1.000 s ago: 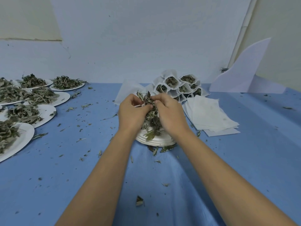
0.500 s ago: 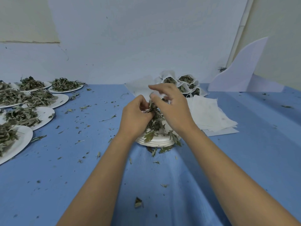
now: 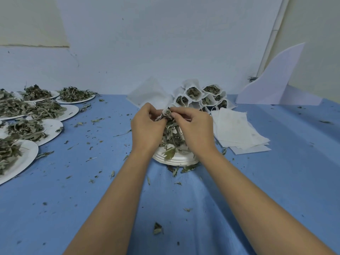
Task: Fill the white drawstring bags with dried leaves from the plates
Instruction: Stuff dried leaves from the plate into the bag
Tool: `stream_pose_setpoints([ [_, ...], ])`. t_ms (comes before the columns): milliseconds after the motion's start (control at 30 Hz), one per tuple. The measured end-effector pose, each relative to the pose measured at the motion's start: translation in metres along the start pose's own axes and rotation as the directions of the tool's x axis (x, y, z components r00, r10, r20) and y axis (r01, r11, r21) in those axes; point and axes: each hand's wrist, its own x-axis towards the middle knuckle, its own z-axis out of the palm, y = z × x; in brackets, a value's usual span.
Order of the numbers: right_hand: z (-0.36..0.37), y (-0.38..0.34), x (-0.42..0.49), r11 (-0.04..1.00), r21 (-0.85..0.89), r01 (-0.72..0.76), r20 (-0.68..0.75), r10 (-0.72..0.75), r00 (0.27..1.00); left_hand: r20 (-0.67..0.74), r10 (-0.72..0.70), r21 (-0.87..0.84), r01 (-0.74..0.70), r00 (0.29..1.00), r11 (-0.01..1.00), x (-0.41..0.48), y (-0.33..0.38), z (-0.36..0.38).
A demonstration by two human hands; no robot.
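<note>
My left hand (image 3: 147, 128) and my right hand (image 3: 196, 127) meet over a stack of white plates (image 3: 174, 159) in the middle of the blue table. Between them hangs a bunch of dried leaves (image 3: 172, 137). Both hands pinch at its top, where the rim of a small white bag (image 3: 161, 115) shows; whether the left fingers grip the bag or the leaves is partly hidden. A pile of filled white drawstring bags (image 3: 200, 97) leans behind the hands. Flat unfilled bags (image 3: 237, 129) lie stacked to the right.
Several paper plates heaped with dried leaves (image 3: 42, 126) cover the table's left side. Leaf bits are scattered over the blue cloth (image 3: 92, 181). A white sheet (image 3: 150, 92) lies behind the hands, and a white board (image 3: 276, 80) leans on the back wall at right.
My right hand, raised half a second ago, has come back down level with the left. Both hands now pinch together at the top of the leaf bunch.
</note>
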Motion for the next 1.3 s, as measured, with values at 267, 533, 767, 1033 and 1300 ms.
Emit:
stream_pose_setpoints([
  [267,0.009,-0.005,-0.006,0.985,0.148,-0.093,-0.002,0.094,0.996,-0.074,-0.169,-0.238,0.147,0.983,0.960,0.002,0.000,-0.001],
  [533,0.007,0.000,-0.005,0.974,0.165,-0.154,0.002,0.155,0.988,0.011,-0.137,-0.278,0.135,0.991,0.951,-0.002,0.003,0.001],
  [767,0.001,0.003,0.000,0.999,0.034,-0.020,0.103,0.017,0.995,0.088,-0.108,-0.306,0.130,0.990,0.943,0.001,0.004,-0.003],
  [1033,-0.002,0.007,-0.003,0.978,-0.086,0.192,0.252,-0.166,0.953,0.140,-0.106,-0.191,0.132,0.984,0.973,0.007,-0.002,-0.010],
  [1300,0.000,0.007,-0.005,0.957,-0.130,0.260,0.216,-0.229,0.949,0.097,-0.134,-0.169,0.150,0.986,0.974,0.008,0.000,-0.008],
])
